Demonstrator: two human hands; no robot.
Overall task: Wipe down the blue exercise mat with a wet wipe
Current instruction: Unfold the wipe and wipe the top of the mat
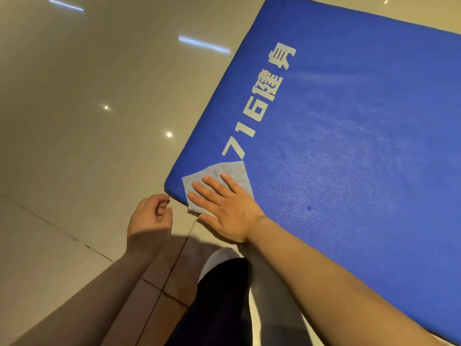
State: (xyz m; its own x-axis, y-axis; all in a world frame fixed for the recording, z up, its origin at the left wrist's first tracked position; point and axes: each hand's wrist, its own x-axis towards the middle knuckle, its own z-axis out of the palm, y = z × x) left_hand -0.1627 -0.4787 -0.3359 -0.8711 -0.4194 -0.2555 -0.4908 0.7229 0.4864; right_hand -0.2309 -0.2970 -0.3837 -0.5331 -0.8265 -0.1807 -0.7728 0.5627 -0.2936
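Glossy beige tile floor (87, 121), dark grout lines, ceiling lights reflected as streaks and spots. Brownish tiles (159, 275) at bottom centre.

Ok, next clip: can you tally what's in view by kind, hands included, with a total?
Blue padded exercise mat with pale printed lettering: 1
Pale grey wet wipe, flat on the mat's near corner: 1
Bare hands: 2, the right hand pressing the wipe, the left hand loosely curled, holding nothing
White shoe: 1
Total: 5

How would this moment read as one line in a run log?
step: wiping near corner | right hand: flat on wet wipe | left hand: loosely curled, empty, beside mat | blue exercise mat: on floor
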